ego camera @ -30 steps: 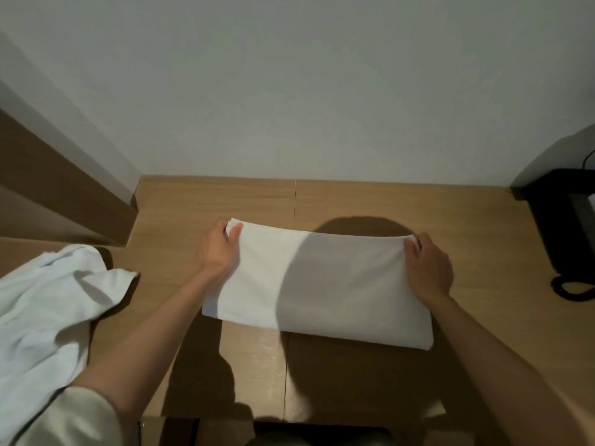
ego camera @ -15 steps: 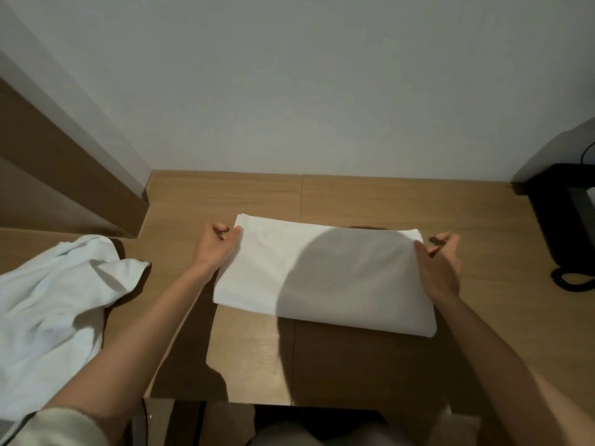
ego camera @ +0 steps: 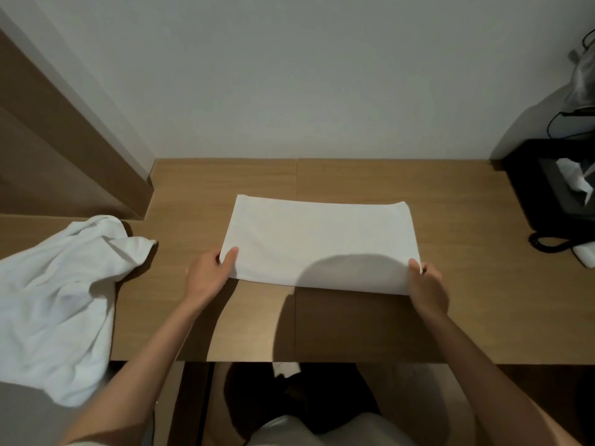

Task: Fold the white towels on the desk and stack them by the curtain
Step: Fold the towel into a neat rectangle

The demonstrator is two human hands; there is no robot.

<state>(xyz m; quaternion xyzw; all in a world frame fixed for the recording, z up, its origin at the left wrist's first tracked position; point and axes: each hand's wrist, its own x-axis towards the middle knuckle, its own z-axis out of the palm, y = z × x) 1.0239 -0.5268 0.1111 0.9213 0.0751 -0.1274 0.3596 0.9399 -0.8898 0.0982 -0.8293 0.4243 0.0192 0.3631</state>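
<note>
A white towel (ego camera: 318, 239), folded into a flat rectangle, lies in the middle of the wooden desk (ego camera: 370, 326). My left hand (ego camera: 209, 273) pinches its near left corner, thumb on top. My right hand (ego camera: 426, 286) grips the near right corner, which is lifted slightly off the desk. A second white towel (ego camera: 61, 297) lies crumpled and unfolded at the desk's left end, hanging over the front edge.
A black tissue box (ego camera: 560, 185) with a white tissue sticking out, a black cable (ego camera: 547, 243) and a white object (ego camera: 586, 255) sit at the right. A brown wooden panel (ego camera: 64, 149) rises at the back left. The white wall (ego camera: 306, 75) stands behind the desk.
Both hands have moved from the towel's far corners along its sides to its near corners and taken hold there. The view has tilted, showing more of the desk's front edge.
</note>
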